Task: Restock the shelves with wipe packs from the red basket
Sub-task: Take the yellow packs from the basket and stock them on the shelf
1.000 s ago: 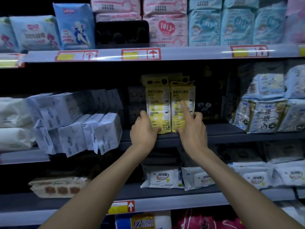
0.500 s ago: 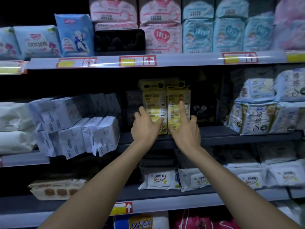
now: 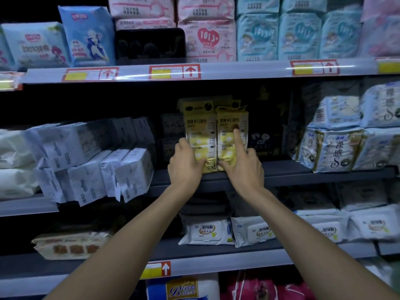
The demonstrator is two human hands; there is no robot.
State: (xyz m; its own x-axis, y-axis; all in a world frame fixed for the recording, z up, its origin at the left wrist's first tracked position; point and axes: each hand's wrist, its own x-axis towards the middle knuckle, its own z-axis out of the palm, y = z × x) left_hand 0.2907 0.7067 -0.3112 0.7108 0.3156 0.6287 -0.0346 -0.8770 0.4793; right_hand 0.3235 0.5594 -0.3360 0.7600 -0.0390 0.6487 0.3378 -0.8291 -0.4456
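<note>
Two yellow wipe packs stand upright side by side on the dark middle shelf (image 3: 303, 173). My left hand (image 3: 185, 167) grips the lower left edge of the left yellow pack (image 3: 200, 133), thumb across its front. My right hand (image 3: 243, 165) holds the right yellow pack (image 3: 227, 126) at its lower right, with the index finger straight up on the front and the thumb at the bottom. More yellow packs (image 3: 194, 106) stand behind them. The red basket is out of view.
White boxed packs (image 3: 91, 161) lean in a row left of my hands. Pale blue packs (image 3: 333, 148) are stacked to the right. White lidded wipe packs (image 3: 206, 231) lie on the shelf below. Pink and blue bags (image 3: 205, 40) fill the top shelf.
Both hands stay on the two yellow packs. My left hand has shifted from the pack's front to its left edge. The right index finger has slid a little higher.
</note>
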